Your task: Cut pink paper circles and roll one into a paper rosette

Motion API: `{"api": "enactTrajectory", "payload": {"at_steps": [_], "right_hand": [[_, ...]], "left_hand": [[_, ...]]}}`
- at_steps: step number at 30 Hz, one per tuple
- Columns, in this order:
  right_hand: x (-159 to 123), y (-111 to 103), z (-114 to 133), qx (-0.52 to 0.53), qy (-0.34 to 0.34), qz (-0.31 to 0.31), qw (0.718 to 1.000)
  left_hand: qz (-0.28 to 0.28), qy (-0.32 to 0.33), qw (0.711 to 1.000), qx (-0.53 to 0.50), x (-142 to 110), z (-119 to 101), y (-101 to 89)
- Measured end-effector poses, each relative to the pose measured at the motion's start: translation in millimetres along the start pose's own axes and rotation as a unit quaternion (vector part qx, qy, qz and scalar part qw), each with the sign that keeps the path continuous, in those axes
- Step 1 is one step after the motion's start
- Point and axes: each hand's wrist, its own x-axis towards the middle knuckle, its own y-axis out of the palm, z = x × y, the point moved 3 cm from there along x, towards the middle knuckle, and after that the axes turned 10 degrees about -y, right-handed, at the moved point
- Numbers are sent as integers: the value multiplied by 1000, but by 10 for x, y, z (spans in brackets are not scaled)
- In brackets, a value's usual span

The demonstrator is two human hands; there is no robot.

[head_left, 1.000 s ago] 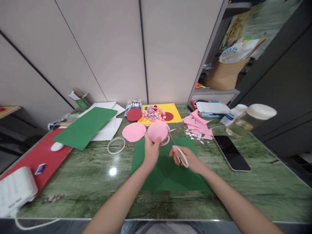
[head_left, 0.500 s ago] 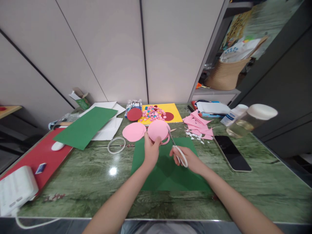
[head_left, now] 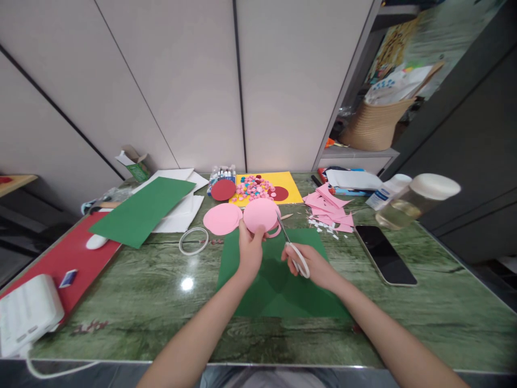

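Between the thumb and fingers of my left hand (head_left: 251, 249) is a pink paper circle (head_left: 262, 214), raised above the table. My right hand (head_left: 309, 264) grips white-handled scissors (head_left: 299, 261), whose blades reach the circle's right edge. A narrow pink strip curls below that edge, beside the blades. Under both hands lies a green paper sheet (head_left: 278, 296). Just left of the held circle, more pink circles (head_left: 221, 218) overlap on the table. Farther back, small pink, blue and yellow pieces (head_left: 254, 187) are heaped on a yellow sheet (head_left: 293, 186).
Pink scraps (head_left: 329, 207) and white bits lie to the right, near a phone (head_left: 385, 255) and a lidded jar (head_left: 416, 202). On the left are a tape roll (head_left: 193, 230), a slanted green sheet (head_left: 147, 207), a red sheet (head_left: 95, 264) and a white device (head_left: 28, 310) with a cable.
The pink circle has shifted slightly left and turned a little in my left hand. The scissors stay at its right edge, with their handles moved only slightly.
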Motion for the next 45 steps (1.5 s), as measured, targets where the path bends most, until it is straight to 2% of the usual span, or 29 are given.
{"api": "enactTrajectory", "payload": {"at_steps": [13, 36, 45], "right_hand": [[-10, -12, -20, -11, 23, -8, 1000], [-13, -8, 16, -13, 5, 1, 1000], [-16, 13, -5, -29, 20, -2, 999]], "left_hand": [[13, -34, 998, -44, -16, -16, 20], [-11, 14, 1000, -25, 37, -8, -36], [-4, 5, 1000, -14, 32, -13, -26]]}}
